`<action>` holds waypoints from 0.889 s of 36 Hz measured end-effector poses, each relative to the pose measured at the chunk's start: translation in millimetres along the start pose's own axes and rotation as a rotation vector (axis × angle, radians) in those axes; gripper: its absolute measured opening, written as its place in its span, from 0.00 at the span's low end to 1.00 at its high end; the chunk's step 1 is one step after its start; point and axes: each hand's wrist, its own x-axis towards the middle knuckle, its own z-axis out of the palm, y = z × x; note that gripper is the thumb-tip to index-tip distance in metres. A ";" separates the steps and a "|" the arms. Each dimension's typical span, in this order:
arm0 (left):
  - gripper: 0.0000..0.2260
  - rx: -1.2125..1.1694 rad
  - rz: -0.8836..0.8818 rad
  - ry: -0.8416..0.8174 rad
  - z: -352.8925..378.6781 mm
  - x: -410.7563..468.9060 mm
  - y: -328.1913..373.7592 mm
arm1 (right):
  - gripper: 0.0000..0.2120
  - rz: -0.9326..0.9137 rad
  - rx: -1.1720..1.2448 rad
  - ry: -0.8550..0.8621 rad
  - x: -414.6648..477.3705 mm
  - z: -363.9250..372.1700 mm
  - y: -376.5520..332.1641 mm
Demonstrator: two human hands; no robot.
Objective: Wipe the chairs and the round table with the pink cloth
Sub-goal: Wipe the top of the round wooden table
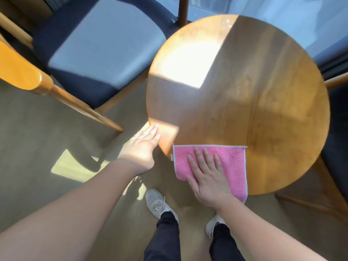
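- Head view, looking straight down: round wooden bench (263, 87), bright sun patch on its left half, rest in shade.
- Pink cloth (233, 161) with pale trim, spread flat on near edge of bench, lower part hanging over the rim.
- Right hand (208, 176) pressed palm-down on the cloth, fingers (206, 157) straight and slightly spread, flat on the fabric, not clenched, nothing gripped.
- Left hand (142, 147) at the near-left rim of bench, just left of cloth, not touching it; fingers extended together, released, tips lying at the rim edge; holding nothing.
- Chair (105, 53) left of bench: dark blue seat cushion, sunlit pale across the middle, light wooden frame; front leg angled toward the floor beside bench.
- Wooden backrest (18, 70) of a nearer chair at left edge, orange in the sun.
- Second dark-seated chair (337, 129) at right edge, partly tucked behind bench, mostly cut off.
- Grey-beige floor (47, 140) with sun patch under left forearm.
- White sneakers (156, 203) and dark trousers at bottom centre, standing close to bench.
- Dark wooden post (183, 10) behind bench at top; what it belongs to unclear.
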 end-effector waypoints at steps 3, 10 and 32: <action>0.36 -0.020 0.038 0.009 -3.2 4.3 -4.4 | 0.28 0.056 0.014 -0.025 22.4 -7.1 6.9; 0.32 -0.053 0.094 0.109 -3.3 5.0 -9.8 | 0.30 0.456 0.056 0.060 54.5 -43.4 16.7; 0.32 -0.107 -0.035 0.156 0.7 21.5 1.0 | 0.34 -0.008 -0.031 0.044 198.3 -97.8 124.8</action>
